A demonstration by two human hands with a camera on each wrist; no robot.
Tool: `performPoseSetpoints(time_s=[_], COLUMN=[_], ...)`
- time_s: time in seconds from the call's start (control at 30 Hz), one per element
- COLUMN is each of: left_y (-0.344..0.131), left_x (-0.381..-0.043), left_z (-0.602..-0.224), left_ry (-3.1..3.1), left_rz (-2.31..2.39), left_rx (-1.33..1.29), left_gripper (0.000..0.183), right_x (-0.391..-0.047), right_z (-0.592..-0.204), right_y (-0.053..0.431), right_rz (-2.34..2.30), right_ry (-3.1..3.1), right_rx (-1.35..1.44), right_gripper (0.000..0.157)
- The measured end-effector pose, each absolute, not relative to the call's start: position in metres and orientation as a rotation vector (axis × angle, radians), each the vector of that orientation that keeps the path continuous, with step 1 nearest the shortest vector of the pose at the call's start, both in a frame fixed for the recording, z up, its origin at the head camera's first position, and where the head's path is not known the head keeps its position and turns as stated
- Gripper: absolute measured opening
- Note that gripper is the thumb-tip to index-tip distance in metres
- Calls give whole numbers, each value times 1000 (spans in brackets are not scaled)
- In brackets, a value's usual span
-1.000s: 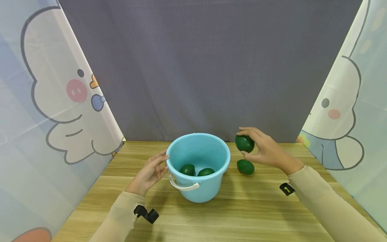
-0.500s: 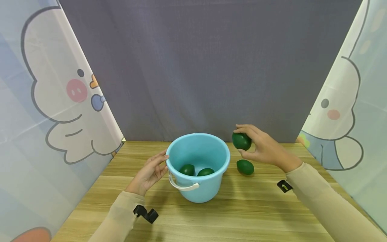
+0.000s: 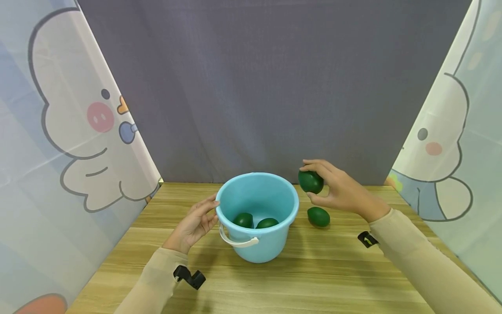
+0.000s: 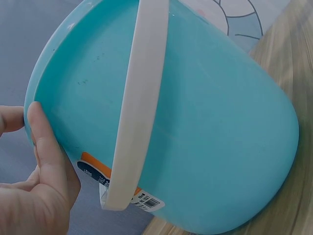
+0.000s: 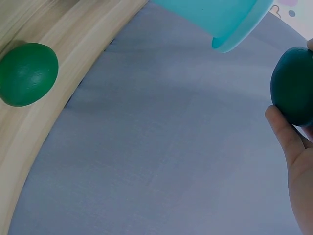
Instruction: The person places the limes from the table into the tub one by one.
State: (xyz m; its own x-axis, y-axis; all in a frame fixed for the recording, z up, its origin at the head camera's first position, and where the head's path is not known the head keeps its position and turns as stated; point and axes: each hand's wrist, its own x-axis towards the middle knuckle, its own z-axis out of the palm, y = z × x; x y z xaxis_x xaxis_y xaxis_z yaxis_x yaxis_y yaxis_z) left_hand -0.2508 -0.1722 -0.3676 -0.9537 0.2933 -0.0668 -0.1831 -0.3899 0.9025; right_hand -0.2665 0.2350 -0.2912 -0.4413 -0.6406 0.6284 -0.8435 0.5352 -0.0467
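Note:
A light blue bucket (image 3: 256,244) with a white handle (image 3: 239,242) stands upright on the table. My left hand (image 3: 196,224) pinches its rim at the left, thumb on the outer wall and a finger at the far side of the rim in the left wrist view. Inside the bucket lie two dark green oval fruits (image 3: 244,220). My right hand (image 3: 341,192) holds another dark green oval fruit (image 3: 311,182) between thumb and fingers, raised just right of the bucket's rim. Below that hand, a loose green fruit (image 3: 318,216) with a pointed end rests on the table.
The wooden table (image 3: 313,279) ends at a grey cloth backdrop (image 3: 274,87). Cartoon-printed curtains (image 3: 98,183) hang on both sides. A black mount (image 3: 189,277) sits on the left wrist and another (image 3: 368,239) on the right.
My right hand has moved left and slightly up with the fruit, closer to the bucket. My left hand, the bucket and the other fruits have stayed in place.

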Motion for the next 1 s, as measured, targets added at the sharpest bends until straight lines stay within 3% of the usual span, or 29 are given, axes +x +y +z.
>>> performPoseSetpoints(time_s=[1.0], left_y=[-170], left_x=[-250], left_z=[-366], left_ry=[1544], left_rz=[2405], left_rx=[133], left_gripper=[58], right_x=[-268], right_z=[-273], right_y=[213], right_rz=[554], right_ry=[-2228], right_rx=[1323], right_gripper=[59])
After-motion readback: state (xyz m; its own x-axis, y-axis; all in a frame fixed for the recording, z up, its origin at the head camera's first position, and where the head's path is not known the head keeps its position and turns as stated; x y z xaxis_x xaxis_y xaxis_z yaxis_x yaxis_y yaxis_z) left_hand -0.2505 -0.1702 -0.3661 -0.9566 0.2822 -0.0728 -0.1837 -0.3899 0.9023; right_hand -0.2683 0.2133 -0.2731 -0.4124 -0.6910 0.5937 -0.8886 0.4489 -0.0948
